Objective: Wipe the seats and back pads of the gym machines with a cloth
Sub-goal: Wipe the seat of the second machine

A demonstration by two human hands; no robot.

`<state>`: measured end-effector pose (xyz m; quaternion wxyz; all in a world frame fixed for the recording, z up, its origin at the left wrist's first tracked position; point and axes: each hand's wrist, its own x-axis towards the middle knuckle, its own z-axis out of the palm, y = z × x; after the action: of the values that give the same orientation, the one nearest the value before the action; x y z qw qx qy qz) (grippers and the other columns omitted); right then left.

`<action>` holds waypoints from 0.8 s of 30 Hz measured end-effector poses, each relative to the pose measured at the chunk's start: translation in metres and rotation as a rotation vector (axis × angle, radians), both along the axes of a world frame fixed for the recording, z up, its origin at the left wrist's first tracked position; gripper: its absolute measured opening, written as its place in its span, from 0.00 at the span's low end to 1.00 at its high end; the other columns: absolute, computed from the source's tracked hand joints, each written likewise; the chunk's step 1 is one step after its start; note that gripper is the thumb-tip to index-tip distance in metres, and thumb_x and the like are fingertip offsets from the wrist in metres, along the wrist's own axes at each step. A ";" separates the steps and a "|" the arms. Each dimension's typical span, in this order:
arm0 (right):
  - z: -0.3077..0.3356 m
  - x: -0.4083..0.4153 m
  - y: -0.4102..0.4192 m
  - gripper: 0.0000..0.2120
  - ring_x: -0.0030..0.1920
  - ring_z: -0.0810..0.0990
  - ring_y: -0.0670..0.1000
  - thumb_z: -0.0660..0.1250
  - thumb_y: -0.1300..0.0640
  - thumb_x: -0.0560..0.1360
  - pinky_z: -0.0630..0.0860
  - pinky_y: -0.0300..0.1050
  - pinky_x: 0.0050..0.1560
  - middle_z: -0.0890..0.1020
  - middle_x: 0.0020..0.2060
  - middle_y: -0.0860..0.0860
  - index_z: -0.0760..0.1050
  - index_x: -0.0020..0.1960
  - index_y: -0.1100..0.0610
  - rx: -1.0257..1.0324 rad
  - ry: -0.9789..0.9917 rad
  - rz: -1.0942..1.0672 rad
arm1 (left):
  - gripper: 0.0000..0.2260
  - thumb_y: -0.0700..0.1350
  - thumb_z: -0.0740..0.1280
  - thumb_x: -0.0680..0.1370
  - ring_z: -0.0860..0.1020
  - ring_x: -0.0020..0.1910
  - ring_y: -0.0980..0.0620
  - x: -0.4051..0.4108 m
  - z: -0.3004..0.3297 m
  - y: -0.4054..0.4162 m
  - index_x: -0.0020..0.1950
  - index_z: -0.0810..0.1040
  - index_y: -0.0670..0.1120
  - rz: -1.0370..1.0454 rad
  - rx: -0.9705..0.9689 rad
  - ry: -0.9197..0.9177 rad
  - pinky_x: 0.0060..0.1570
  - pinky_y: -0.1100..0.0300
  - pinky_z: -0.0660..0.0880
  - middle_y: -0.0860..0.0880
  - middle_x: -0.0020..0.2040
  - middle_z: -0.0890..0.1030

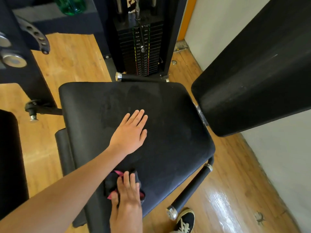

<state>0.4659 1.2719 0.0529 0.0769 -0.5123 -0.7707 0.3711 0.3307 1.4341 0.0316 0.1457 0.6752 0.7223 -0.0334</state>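
A wide black seat pad (176,125) of a gym machine fills the middle of the view. My left hand (130,133) lies flat on the seat's centre, fingers straight and together. Near the seat's front edge, my right hand (127,194) presses a dark cloth with pink trim (114,180) onto the pad, fingers laid over it. The black back pad (255,78) rises tilted at the right, its face dusty with pale specks.
A weight stack (141,47) stands behind the seat. Black handles with chrome ends flank the seat at the back (127,76) and front right (190,190). Another black pad (10,158) is at the left. My shoe (186,219) stands on the wooden floor. A green bottle (72,5) sits top left.
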 end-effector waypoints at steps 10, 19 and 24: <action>0.007 0.018 0.021 0.24 0.77 0.52 0.42 0.38 0.42 0.83 0.61 0.34 0.69 0.52 0.78 0.38 0.70 0.63 0.44 0.105 0.122 -0.134 | 0.30 0.56 0.43 0.83 0.55 0.82 0.47 0.000 0.001 0.000 0.82 0.62 0.45 0.006 0.016 0.034 0.80 0.48 0.52 0.46 0.83 0.58; 0.035 0.066 0.140 0.28 0.77 0.53 0.42 0.46 0.41 0.80 0.54 0.40 0.75 0.62 0.76 0.42 0.65 0.75 0.50 -0.133 0.075 -0.564 | 0.29 0.56 0.45 0.84 0.53 0.83 0.48 0.000 0.003 0.000 0.82 0.60 0.46 0.008 0.011 0.028 0.80 0.49 0.50 0.46 0.83 0.56; -0.013 0.057 0.081 0.39 0.77 0.55 0.49 0.34 0.35 0.80 0.44 0.41 0.77 0.65 0.75 0.51 0.68 0.73 0.57 -0.043 -0.127 -0.264 | 0.27 0.55 0.48 0.86 0.47 0.83 0.49 0.001 0.004 0.001 0.84 0.54 0.47 0.007 0.004 0.010 0.81 0.50 0.44 0.47 0.84 0.50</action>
<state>0.5229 1.3531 0.0397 0.0651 -0.6331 -0.6920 0.3408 0.3314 1.4352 0.0359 0.1409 0.6727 0.7255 -0.0348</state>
